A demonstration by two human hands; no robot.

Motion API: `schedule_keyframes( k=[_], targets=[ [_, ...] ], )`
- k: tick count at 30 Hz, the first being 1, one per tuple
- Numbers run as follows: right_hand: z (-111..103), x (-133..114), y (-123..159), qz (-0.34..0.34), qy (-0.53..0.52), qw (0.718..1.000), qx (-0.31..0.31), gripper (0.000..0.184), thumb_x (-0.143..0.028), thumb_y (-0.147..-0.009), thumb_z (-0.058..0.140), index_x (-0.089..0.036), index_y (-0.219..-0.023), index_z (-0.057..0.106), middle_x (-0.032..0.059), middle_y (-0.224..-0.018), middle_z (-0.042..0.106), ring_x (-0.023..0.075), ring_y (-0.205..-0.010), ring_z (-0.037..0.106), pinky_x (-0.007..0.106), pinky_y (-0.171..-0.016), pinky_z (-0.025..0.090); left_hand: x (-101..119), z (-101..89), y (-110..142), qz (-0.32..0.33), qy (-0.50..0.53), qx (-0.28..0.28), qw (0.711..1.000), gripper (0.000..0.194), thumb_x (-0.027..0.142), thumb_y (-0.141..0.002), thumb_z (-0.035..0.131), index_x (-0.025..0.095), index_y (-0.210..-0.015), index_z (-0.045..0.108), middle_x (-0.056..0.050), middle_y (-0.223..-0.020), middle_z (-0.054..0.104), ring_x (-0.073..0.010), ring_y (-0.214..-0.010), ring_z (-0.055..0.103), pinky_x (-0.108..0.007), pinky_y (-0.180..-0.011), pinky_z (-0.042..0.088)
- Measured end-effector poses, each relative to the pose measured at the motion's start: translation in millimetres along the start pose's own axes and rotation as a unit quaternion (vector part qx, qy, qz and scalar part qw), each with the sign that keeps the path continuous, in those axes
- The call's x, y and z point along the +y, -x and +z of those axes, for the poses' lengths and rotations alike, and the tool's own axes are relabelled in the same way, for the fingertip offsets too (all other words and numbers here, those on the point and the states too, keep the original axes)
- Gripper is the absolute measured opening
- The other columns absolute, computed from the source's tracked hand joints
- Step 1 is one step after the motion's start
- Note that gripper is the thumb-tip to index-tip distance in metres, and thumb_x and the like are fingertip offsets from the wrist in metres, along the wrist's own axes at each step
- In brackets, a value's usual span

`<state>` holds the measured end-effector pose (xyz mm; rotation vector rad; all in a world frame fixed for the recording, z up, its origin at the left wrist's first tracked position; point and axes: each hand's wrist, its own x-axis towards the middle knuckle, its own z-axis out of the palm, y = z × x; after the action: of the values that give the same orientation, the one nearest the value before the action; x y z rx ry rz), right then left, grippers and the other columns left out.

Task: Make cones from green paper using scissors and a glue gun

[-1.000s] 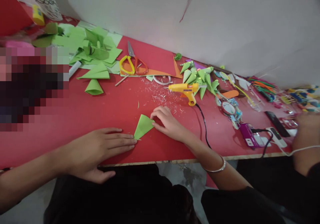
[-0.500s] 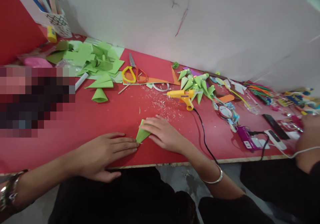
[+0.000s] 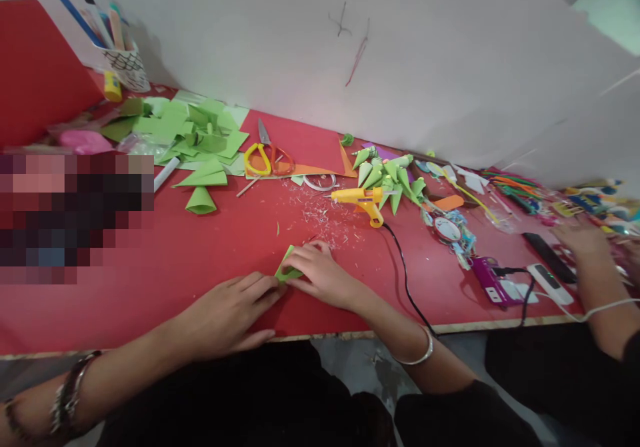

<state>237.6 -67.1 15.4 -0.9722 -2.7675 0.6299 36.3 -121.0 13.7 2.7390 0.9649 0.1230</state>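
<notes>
Along the far left I see the cup of pens, then the green scraps, with one loose cone in front of them on the red bench. Further right, the scissors lie with their handles toward me.

Next comes the left hand, its fingers bent and meeting the paper's narrow end, its thumb spread well apart from them. The paper sits near the bench's front edge, between both hands and partly hidden. The right hand appears to pinch it between fingers and thumb, bending it over; its exact contact is covered.

To curl this well, I judge the left fingertips should pin the point lightly while the right rolls the side round it evenly, without creasing the paper or letting the tip slide.

Beyond lie the glue gun, its nozzle pointing left, the finished-looking cones and the phone; a co-worker's hand reaches in at far right.
</notes>
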Motion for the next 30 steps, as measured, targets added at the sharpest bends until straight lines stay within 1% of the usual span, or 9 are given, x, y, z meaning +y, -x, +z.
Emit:
schedule_keyframes(
  k=[6, 9, 15, 20, 21, 24, 26, 28, 30],
  targets=[
    [-0.4, 0.7, -1.9, 0.007, -0.021, 1.000, -0.003, 0.013, -0.031, -0.085, 0.048, -0.019, -0.089, 0.051, 0.0007, -0.093, 0.056, 0.0134, -0.093, 0.048, 0.032, -0.089, 0.021, 11.0, 3.7, 2.0, -0.033, -0.048, 0.000, 0.998, 0.046, 0.039, -0.080, 0.043, 0.012, -0.115, 0.051, -0.013, -0.104, 0.058, -0.0239, -0.088, 0.056, -0.035, -0.078, 0.043],
    [-3.3, 3.4, -0.3, 0.006, -0.017, 1.000, -0.011, 0.011, -0.029, -0.085, 0.048, -0.019, -0.088, 0.052, 0.0017, -0.093, 0.056, 0.0143, -0.092, 0.048, 0.032, -0.088, 0.023, 12.6, 3.7, 7.6, -0.042, -0.052, 0.013, 0.998, 0.044, 0.040, -0.081, 0.043, 0.013, -0.114, 0.052, -0.012, -0.103, 0.060, -0.0237, -0.088, 0.057, -0.035, -0.078, 0.042],
    [-7.8, 13.8, 8.0, 0.036, -0.010, 0.999, -0.001, 0.010, -0.027, -0.085, 0.047, -0.019, -0.089, 0.052, 0.0029, -0.092, 0.054, 0.0162, -0.093, 0.045, 0.034, -0.087, 0.026, 1.9, 0.4, 27.6, -0.031, -0.063, 0.078, 0.994, 0.038, 0.042, -0.082, 0.044, 0.022, -0.114, 0.052, -0.004, -0.107, 0.063, -0.0218, -0.091, 0.058, -0.039, -0.090, 0.033],
    [-11.5, 17.4, 14.1, 0.062, -0.020, 0.998, -0.004, 0.007, -0.020, -0.085, 0.045, -0.019, -0.089, 0.051, 0.0034, -0.093, 0.053, 0.0164, -0.094, 0.044, 0.034, -0.087, 0.027, -5.6, 0.0, 32.9, -0.006, -0.069, 0.083, 0.994, 0.040, 0.045, -0.082, 0.044, 0.024, -0.116, 0.050, -0.001, -0.110, 0.062, -0.0198, -0.095, 0.057, -0.038, -0.094, 0.029],
    [-11.3, 18.3, 14.9, 0.060, -0.020, 0.998, -0.004, 0.009, -0.017, -0.085, 0.042, -0.019, -0.089, 0.051, 0.0032, -0.093, 0.053, 0.0162, -0.093, 0.045, 0.034, -0.087, 0.027, -6.3, 0.2, 32.8, -0.002, -0.069, 0.080, 0.994, 0.041, 0.045, -0.082, 0.044, 0.023, -0.116, 0.049, -0.001, -0.111, 0.062, -0.0194, -0.096, 0.057, -0.037, -0.094, 0.029],
    [-9.5, 21.2, 16.8, 0.052, -0.013, 0.999, 0.009, 0.024, -0.004, -0.082, 0.035, -0.019, -0.092, 0.051, 0.0030, -0.094, 0.053, 0.0157, -0.093, 0.044, 0.035, -0.088, 0.025, -6.0, 0.4, 32.0, -0.001, -0.068, 0.078, 0.995, 0.041, 0.043, -0.082, 0.045, 0.023, -0.118, 0.048, -0.001, -0.113, 0.061, -0.0191, -0.098, 0.056, -0.037, -0.095, 0.028],
    [-9.2, 21.6, 17.8, 0.049, -0.007, 0.999, 0.020, 0.030, 0.000, -0.078, 0.033, -0.020, -0.093, 0.051, 0.0031, -0.094, 0.053, 0.0156, -0.093, 0.044, 0.035, -0.089, 0.024, -4.0, -0.3, 31.0, -0.007, -0.065, 0.074, 0.995, 0.041, 0.041, -0.081, 0.046, 0.022, -0.117, 0.049, -0.002, -0.112, 0.061, -0.0200, -0.098, 0.055, -0.037, -0.095, 0.029],
    [-10.5, 20.3, 18.7, 0.045, -0.011, 0.999, 0.026, 0.025, -0.005, -0.078, 0.038, -0.019, -0.094, 0.051, 0.0030, -0.094, 0.053, 0.0155, -0.093, 0.044, 0.035, -0.090, 0.023, -1.6, -2.3, 29.2, -0.019, -0.059, 0.066, 0.996, 0.039, 0.040, -0.079, 0.048, 0.021, -0.114, 0.052, -0.003, -0.110, 0.062, -0.0209, -0.096, 0.056, -0.037, -0.094, 0.031],
    [-12.8, 18.2, 19.3, 0.038, -0.022, 0.999, 0.025, 0.017, -0.015, -0.081, 0.045, -0.020, -0.096, 0.051, 0.0027, -0.095, 0.053, 0.0155, -0.095, 0.045, 0.034, -0.089, 0.023, -0.6, -6.0, 26.6, -0.032, -0.047, 0.058, 0.997, 0.036, 0.040, -0.079, 0.048, 0.022, -0.110, 0.054, -0.004, -0.107, 0.062, -0.0213, -0.094, 0.056, -0.038, -0.092, 0.033]
  ],
)
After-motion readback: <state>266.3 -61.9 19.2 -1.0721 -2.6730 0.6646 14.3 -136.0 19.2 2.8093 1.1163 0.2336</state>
